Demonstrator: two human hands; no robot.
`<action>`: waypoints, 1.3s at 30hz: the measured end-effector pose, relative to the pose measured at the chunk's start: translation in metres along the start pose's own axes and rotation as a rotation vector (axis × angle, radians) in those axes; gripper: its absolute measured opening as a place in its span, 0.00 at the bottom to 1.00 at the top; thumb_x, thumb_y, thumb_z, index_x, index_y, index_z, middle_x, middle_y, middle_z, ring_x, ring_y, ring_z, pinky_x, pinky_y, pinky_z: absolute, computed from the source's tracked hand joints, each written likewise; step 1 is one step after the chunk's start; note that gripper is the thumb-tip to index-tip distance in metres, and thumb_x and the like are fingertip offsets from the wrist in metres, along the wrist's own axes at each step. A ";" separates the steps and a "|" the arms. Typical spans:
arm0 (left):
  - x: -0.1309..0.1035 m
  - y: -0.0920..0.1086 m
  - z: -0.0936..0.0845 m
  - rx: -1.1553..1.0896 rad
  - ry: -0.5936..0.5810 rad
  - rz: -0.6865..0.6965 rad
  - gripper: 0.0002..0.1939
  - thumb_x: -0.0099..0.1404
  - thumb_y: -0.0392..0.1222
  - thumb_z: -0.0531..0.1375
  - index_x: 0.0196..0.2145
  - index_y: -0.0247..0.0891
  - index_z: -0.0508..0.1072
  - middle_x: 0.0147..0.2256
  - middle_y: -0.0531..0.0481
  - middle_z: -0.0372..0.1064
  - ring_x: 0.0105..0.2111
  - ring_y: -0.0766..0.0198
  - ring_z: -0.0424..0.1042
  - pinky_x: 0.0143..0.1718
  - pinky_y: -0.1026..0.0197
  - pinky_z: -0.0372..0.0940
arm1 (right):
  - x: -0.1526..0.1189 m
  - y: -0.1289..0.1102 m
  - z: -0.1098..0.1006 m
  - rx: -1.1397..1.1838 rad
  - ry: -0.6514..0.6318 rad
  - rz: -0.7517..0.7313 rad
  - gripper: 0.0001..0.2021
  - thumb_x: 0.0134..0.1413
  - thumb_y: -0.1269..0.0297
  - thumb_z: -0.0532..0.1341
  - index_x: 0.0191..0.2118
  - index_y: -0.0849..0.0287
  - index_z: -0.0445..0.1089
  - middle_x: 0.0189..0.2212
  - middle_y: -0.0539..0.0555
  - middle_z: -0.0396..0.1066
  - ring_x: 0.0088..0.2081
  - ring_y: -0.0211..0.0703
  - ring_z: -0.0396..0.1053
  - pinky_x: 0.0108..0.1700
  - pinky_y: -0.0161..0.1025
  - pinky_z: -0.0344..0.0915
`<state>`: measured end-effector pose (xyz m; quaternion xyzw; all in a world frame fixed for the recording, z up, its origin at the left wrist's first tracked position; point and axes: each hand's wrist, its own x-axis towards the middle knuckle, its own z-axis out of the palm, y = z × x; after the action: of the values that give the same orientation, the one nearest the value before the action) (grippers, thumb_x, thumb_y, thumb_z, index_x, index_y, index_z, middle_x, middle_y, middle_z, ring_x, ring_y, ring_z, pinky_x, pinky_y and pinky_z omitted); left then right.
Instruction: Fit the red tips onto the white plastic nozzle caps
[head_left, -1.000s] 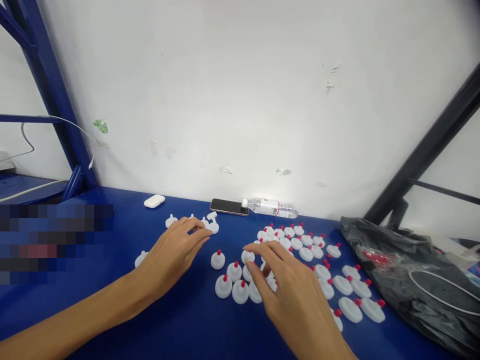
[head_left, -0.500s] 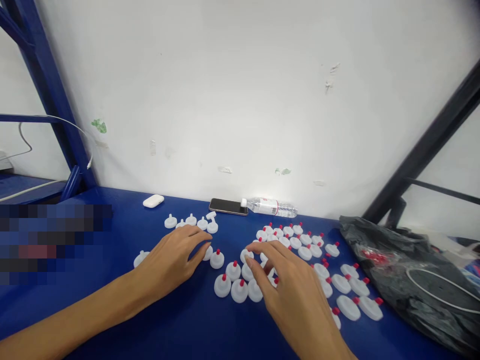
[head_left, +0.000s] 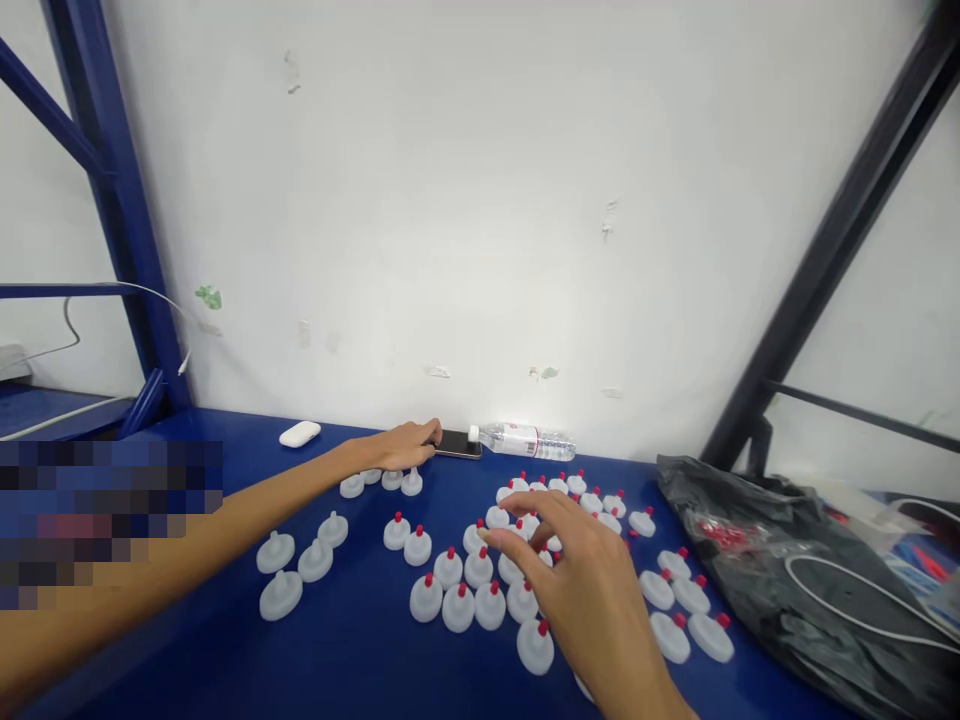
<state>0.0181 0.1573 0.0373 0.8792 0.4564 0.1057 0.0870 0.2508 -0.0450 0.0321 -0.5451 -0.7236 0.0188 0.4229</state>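
My left hand (head_left: pixel 407 445) reaches to the back of the table, at the left end of a dark phone (head_left: pixel 459 444). Its fingers bend downward, and their grip is hidden. Just below it stand several white round caps with bare spouts (head_left: pixel 411 483). My right hand (head_left: pixel 581 570) hovers over the right-hand group, thumb and index finger apart with nothing between them. Around it are many white caps with red tips (head_left: pixel 490 606), some partly covered by the hand. More bare-spout caps (head_left: pixel 281 597) sit at the left, below my left forearm.
A clear water bottle (head_left: pixel 525 441) lies by the wall beside the phone. A white earbud case (head_left: pixel 300 434) rests at the back left. To the right is a black plastic bag (head_left: pixel 750 580) with a packet of red pieces (head_left: pixel 727 535) on it.
My left hand has moved away from the middle caps, up and back toward the phone, covering a small white piece seen before. My right hand stays over the red-tipped caps. The view has shifted.
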 end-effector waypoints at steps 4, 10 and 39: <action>-0.009 -0.002 -0.013 0.042 0.061 0.005 0.18 0.74 0.46 0.63 0.58 0.37 0.71 0.55 0.42 0.71 0.49 0.53 0.76 0.49 0.46 0.74 | 0.001 0.000 -0.005 0.011 0.016 0.000 0.11 0.66 0.50 0.65 0.43 0.50 0.77 0.41 0.49 0.79 0.28 0.41 0.75 0.32 0.40 0.65; -0.055 0.001 -0.028 0.238 0.170 -0.011 0.17 0.75 0.47 0.62 0.57 0.38 0.73 0.56 0.42 0.71 0.51 0.52 0.75 0.52 0.44 0.73 | 0.001 -0.005 -0.015 0.054 0.016 0.044 0.11 0.71 0.52 0.61 0.39 0.49 0.77 0.36 0.47 0.79 0.30 0.41 0.74 0.36 0.40 0.63; -0.099 -0.001 0.015 0.078 0.351 0.126 0.21 0.80 0.52 0.46 0.53 0.44 0.75 0.47 0.44 0.73 0.43 0.55 0.76 0.44 0.55 0.69 | -0.001 0.099 -0.057 -0.295 -0.503 0.422 0.09 0.53 0.69 0.64 0.36 0.51 0.82 0.33 0.52 0.83 0.37 0.50 0.80 0.37 0.39 0.66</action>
<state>-0.0340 0.0753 0.0123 0.8769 0.4121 0.2450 -0.0352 0.3639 -0.0306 0.0198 -0.7160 -0.6716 0.1344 0.1350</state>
